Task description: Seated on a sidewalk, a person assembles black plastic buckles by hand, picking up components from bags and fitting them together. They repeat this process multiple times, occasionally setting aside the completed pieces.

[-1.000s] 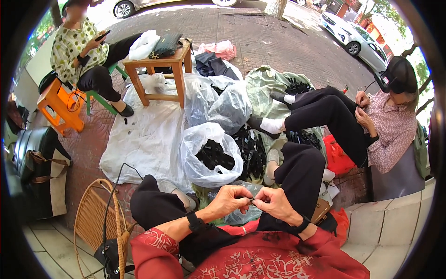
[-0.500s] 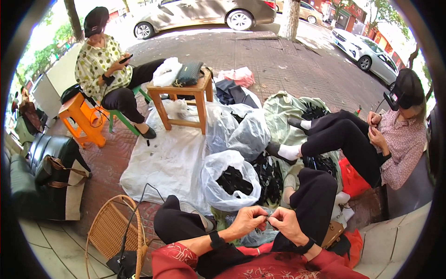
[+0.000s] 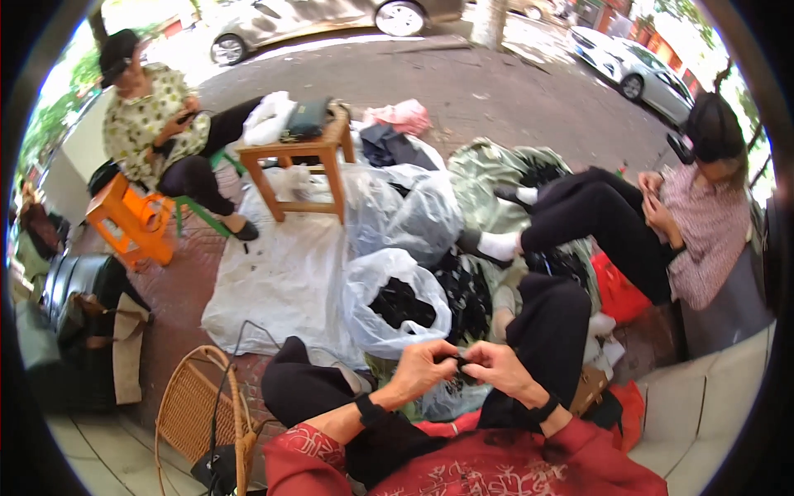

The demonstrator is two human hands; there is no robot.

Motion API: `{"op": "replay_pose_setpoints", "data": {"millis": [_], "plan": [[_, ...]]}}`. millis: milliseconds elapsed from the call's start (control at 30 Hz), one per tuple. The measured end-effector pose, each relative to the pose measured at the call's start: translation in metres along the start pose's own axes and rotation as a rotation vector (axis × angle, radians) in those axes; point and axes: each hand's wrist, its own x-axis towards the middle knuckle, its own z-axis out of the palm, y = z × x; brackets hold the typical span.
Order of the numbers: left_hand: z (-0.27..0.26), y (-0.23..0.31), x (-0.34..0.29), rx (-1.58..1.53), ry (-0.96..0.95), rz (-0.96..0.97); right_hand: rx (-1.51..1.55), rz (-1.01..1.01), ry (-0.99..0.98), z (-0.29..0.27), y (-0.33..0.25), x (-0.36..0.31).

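Note:
My left hand (image 3: 422,370) and my right hand (image 3: 498,369) meet above my lap, their fingertips pinched together on a small black piece (image 3: 458,361). It is too small to tell what kind of piece it is. Just beyond my hands stands a clear plastic bag (image 3: 361,318), its mouth wide around many black pieces (image 3: 402,302). Right of the bag lies a heap of similar glossy black pieces (image 3: 465,298). Crumpled clear plastic (image 3: 447,403) shows below my hands, between my legs.
A white sheet (image 3: 273,298) covers the ground to the left. Beyond stands a wooden stool (image 3: 335,153) bearing a dark bag (image 3: 306,118). One person (image 3: 153,124) sits far left, another (image 3: 711,223) at right. A wicker chair (image 3: 194,405) is near left; a red bag (image 3: 619,289) lies right.
My view has tilted, so the scene sits slightly higher and further left. Both hands stay together at the black piece, which shows more now. The person at far left has lowered their hands.

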Motion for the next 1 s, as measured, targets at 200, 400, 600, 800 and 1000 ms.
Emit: {"op": "replay_pose_setpoints", "data": {"millis": [200,400,600,800,1000], "plan": [[-0.005,-0.01,0.007,0.283,0.063,0.002,-0.254,-0.169,0.056,0.009,0.018,0.009],[0.005,0.007,-0.001,0.067,-0.029,-0.083,-0.181,-0.282,0.018,0.007,0.02,0.0],[0.005,-0.001,0.004,0.004,-0.062,-0.106,-0.296,-0.4,0.078,0.005,0.029,0.004],[0.003,-0.002,0.011,0.182,-0.068,-0.049,-0.325,-0.424,0.091,0.003,0.027,0.006],[0.0,-0.023,0.01,0.35,0.041,0.063,-0.424,-0.416,-0.01,0.004,0.039,0.017]]}}
